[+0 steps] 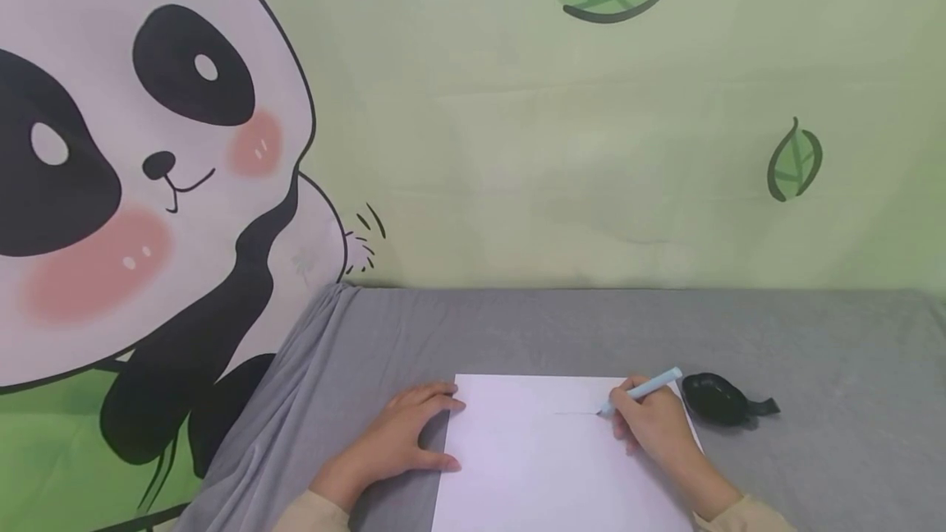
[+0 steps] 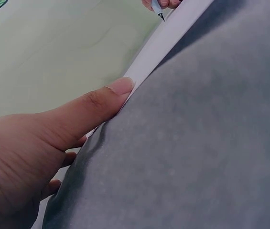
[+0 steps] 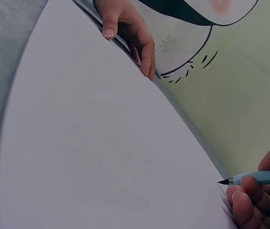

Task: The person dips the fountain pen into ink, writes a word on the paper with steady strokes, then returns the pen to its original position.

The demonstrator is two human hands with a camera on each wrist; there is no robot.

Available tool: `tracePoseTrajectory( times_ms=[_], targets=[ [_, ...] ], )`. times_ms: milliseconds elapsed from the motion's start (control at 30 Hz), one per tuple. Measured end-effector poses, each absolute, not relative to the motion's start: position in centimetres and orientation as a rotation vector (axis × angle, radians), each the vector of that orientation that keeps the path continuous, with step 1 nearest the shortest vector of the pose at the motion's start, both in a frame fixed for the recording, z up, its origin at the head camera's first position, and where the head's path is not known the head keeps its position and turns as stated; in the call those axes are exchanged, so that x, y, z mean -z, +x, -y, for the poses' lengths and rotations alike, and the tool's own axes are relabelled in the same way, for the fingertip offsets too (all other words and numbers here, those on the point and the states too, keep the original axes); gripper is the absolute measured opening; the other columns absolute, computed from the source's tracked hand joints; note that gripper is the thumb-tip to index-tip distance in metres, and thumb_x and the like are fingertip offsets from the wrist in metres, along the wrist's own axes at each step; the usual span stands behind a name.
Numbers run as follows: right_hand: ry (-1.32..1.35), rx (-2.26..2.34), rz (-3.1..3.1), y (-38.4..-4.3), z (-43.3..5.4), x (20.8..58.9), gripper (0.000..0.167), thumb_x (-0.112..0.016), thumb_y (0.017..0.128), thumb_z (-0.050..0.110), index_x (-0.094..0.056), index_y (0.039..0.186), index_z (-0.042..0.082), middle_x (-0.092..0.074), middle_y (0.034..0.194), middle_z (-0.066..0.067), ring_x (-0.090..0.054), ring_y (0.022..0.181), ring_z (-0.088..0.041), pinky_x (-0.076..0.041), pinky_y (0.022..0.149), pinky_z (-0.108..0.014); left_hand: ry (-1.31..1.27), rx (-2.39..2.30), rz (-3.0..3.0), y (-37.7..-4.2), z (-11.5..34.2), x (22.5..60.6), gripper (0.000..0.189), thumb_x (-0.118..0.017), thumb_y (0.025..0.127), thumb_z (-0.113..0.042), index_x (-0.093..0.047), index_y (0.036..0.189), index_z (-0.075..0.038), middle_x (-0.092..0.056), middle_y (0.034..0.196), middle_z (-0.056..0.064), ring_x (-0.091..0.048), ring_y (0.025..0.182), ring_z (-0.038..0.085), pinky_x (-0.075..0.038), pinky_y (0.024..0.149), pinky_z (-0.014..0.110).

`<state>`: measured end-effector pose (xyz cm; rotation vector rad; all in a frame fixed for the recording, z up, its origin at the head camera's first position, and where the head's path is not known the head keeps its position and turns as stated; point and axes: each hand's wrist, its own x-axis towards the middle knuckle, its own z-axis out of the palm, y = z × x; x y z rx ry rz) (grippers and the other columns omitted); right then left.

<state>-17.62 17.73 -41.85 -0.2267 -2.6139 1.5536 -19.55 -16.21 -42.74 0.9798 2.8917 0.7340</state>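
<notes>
A sheet of white paper (image 1: 539,466) lies on the grey cloth. My right hand (image 1: 654,421) pinches a light blue pen (image 1: 650,385) near its dark pointed tip, the barrel slanting up to the right. The tip meets the paper at the right end of a faint, thin horizontal line (image 1: 575,414) in the upper part of the sheet. In the right wrist view the pen (image 3: 256,178) shows a black point and a short clear section. My left hand (image 1: 399,433) rests at the sheet's left edge, thumb and fingers spread, fingertips on the paper's margin.
A glossy black, gourd-shaped object (image 1: 715,399) with a narrow flared end sits just right of the paper. Grey cloth (image 1: 850,368) covers the table and bunches into folds at the left. Behind stands a green backdrop (image 1: 480,146) with a panda and leaves.
</notes>
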Motion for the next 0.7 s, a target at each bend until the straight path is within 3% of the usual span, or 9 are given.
tracePoseTrajectory(
  times_ms=[700],
  targets=[
    [-0.268, -1.596, 2.586, -17.78, -17.85, 41.92, 0.016, -0.052, 0.09, 0.012, -0.058, 0.081, 0.0, -0.056, 0.052, -0.001, -0.049, 0.038, -0.011, -0.045, 0.04, -0.022, 0.969, -0.744, -2.89, -19.54, 16.16, 42.83, 0.068, -0.079, 0.069, -0.05, -0.059, 0.125, -0.016, -0.051, 0.141, 0.007, -0.044, 0.133, 0.032, -0.032, 0.108, 0.056]
  ],
)
